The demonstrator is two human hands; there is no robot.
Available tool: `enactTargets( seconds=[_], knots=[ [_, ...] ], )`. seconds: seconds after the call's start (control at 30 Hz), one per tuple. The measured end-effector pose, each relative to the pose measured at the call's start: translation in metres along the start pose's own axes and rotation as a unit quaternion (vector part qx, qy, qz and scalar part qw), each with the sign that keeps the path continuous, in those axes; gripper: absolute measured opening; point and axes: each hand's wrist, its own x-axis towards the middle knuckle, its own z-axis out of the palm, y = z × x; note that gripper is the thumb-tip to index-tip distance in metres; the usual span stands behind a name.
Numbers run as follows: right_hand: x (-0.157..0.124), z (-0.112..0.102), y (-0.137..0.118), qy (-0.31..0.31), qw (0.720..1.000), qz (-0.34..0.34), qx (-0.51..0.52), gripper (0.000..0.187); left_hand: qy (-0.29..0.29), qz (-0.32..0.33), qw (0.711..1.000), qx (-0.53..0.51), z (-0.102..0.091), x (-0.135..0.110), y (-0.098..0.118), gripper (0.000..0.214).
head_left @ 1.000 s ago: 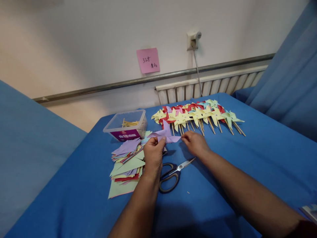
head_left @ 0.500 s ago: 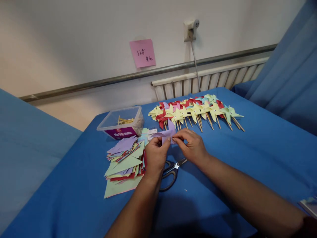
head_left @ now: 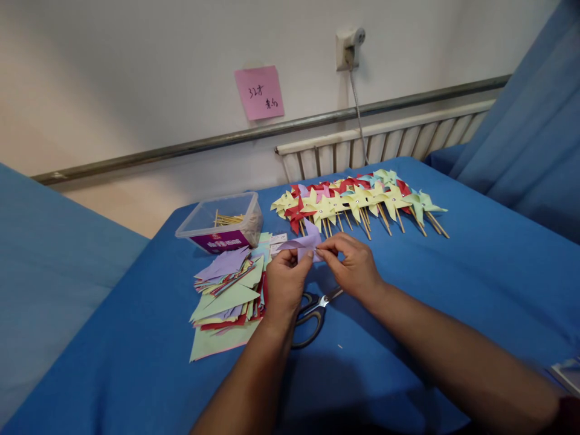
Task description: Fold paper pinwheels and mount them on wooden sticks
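Note:
A purple paper pinwheel (head_left: 307, 241) is held up in front of me, some of its blades folded in and one pointing upward. My left hand (head_left: 289, 275) is closed on its lower left side, thumb near the middle. At the pinwheel's centre, my right hand (head_left: 348, 260) is closed in a pinch of thumb and forefinger; what lies between those fingertips is too small to make out. Beneath the hands, dark-handled scissors (head_left: 312, 317) lie on the blue cloth, partly covered by my left wrist.
To the left sits a pile of coloured paper pieces (head_left: 229, 296). Behind it stands a clear plastic box (head_left: 215, 220) holding wooden sticks (head_left: 229, 220). Rows of finished pinwheels (head_left: 357, 199) on sticks lie at the back of the blue-covered table (head_left: 480, 260), near a radiator (head_left: 385, 139).
Both hands stay almost in place around the purple pinwheel, with only a slight shift of the fingers. The whole view has moved a little.

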Motion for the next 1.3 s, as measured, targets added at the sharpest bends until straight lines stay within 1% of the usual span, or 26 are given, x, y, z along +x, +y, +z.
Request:
enactTargets(
  seconds=[0.37, 0.5, 0.6, 0.77, 0.87, 1.13, 1.3],
  knots=[
    [-0.001, 0.002, 0.000, 0.008, 0.999, 0.025, 0.022, 0.007, 0.006, -0.050, 0.997, -0.061, 0.005, -0.003, 0.008, 0.022],
    [-0.002, 0.003, 0.000, 0.007, 0.999, 0.029, 0.026, 0.007, 0.005, -0.046, 0.997, -0.055, 0.004, -0.002, 0.005, 0.023],
    [-0.002, 0.003, -0.001, 0.007, 0.999, 0.028, 0.027, 0.007, 0.004, -0.030, 0.999, -0.041, 0.003, -0.001, 0.002, 0.022],
    [-0.002, 0.003, -0.002, 0.011, 0.999, 0.030, 0.028, 0.006, 0.011, 0.015, 0.999, 0.035, 0.000, -0.001, -0.002, 0.022],
    [-0.003, 0.003, -0.001, 0.012, 0.999, 0.035, 0.025, 0.007, 0.019, 0.030, 0.997, 0.065, 0.000, -0.002, -0.002, 0.023],
    [-0.001, 0.002, -0.002, 0.006, 0.998, 0.047, 0.028, 0.007, 0.021, 0.034, 0.997, 0.060, 0.001, -0.003, 0.001, 0.023],
    [-0.001, 0.003, -0.002, 0.009, 0.997, 0.065, 0.046, 0.007, 0.010, 0.000, 1.000, 0.017, 0.000, -0.001, 0.000, 0.024]
  ],
)
